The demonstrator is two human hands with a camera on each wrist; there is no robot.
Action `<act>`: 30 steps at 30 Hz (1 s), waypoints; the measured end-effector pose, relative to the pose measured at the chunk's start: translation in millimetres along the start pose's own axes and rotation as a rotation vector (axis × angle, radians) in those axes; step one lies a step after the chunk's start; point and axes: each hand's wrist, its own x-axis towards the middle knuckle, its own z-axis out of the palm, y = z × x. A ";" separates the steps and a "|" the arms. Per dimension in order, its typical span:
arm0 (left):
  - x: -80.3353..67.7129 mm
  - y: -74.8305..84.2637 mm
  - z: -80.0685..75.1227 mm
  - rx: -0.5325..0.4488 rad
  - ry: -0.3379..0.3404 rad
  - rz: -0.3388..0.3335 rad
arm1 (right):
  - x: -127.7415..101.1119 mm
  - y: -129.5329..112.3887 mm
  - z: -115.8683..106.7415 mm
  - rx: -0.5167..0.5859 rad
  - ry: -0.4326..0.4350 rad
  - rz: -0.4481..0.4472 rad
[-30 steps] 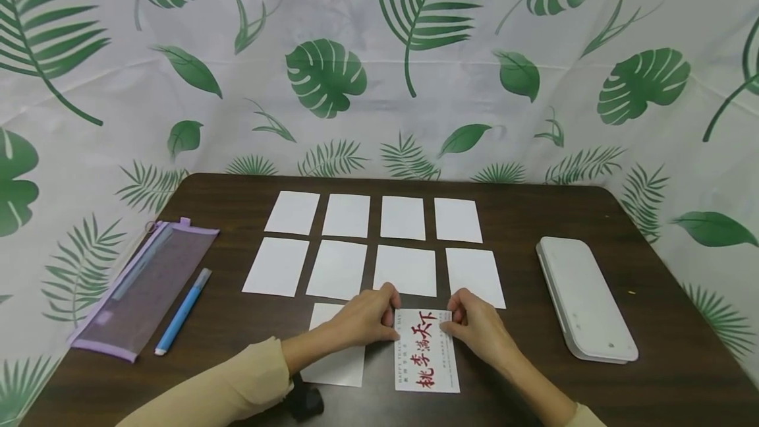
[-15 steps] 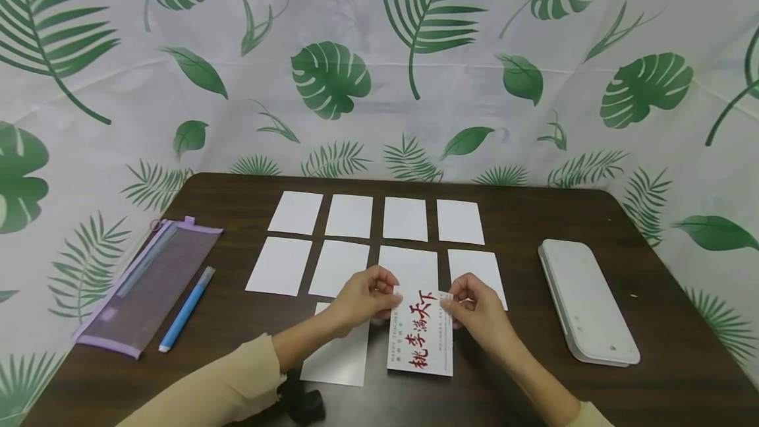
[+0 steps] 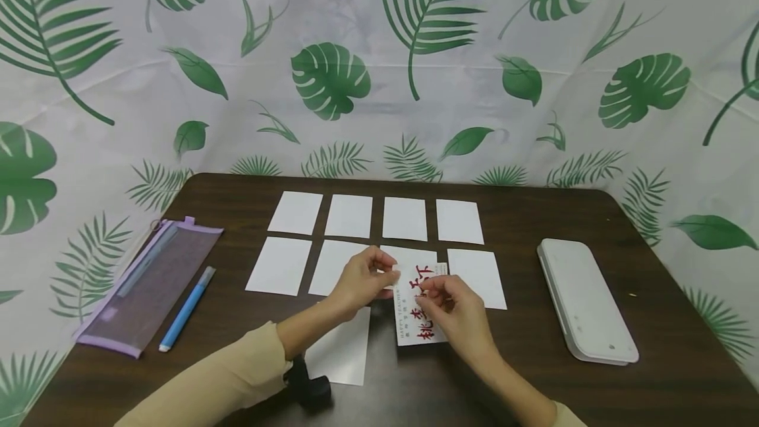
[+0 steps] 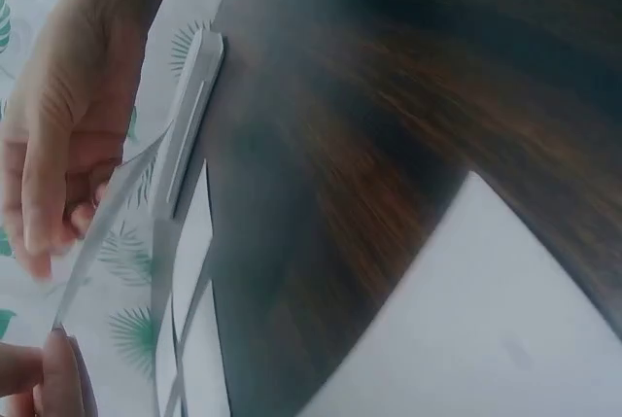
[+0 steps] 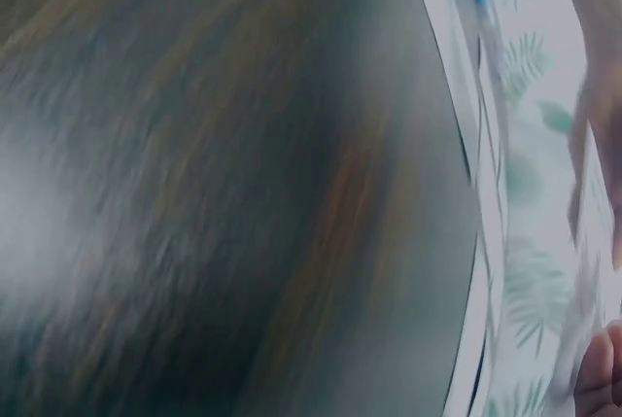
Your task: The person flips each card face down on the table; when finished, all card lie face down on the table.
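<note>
Red-lettered card (image 3: 418, 305) | raised off desk (image 3: 534, 374) | left hand (image 3: 358, 280) pinches top-left corner | right hand (image 3: 453, 312) pinches card's right side

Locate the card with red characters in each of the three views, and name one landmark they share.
Head: the printed card is at lower centre, lifted off the table between the left hand and right hand.
Left wrist: seen edge-on at far left, by the fingers.
Right wrist: a blurred pale edge at far right, probably the card.
Shared landmark: the dark wooden table.
</note>
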 end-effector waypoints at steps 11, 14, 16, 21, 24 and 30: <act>-1.0 9.2 10.7 -0.067 0.003 0.036 | -3.1 -8.0 13.2 -0.180 -0.006 -0.134; -1.2 11.5 12.9 -0.077 0.002 0.055 | -2.6 -9.6 11.6 -0.176 -0.002 -0.148; -1.8 13.6 13.9 -0.073 -0.007 0.075 | -2.5 -10.8 9.4 -0.177 0.005 -0.173; -4.0 20.8 14.3 -0.027 -0.043 0.154 | -0.5 -14.4 0.2 -0.195 0.039 -0.257; -4.4 23.5 12.2 0.012 -0.049 0.205 | 3.5 -14.7 -6.2 -0.197 0.075 -0.279; -5.9 15.1 2.4 0.109 0.065 0.243 | 11.2 -9.1 -17.7 -0.118 0.113 -0.108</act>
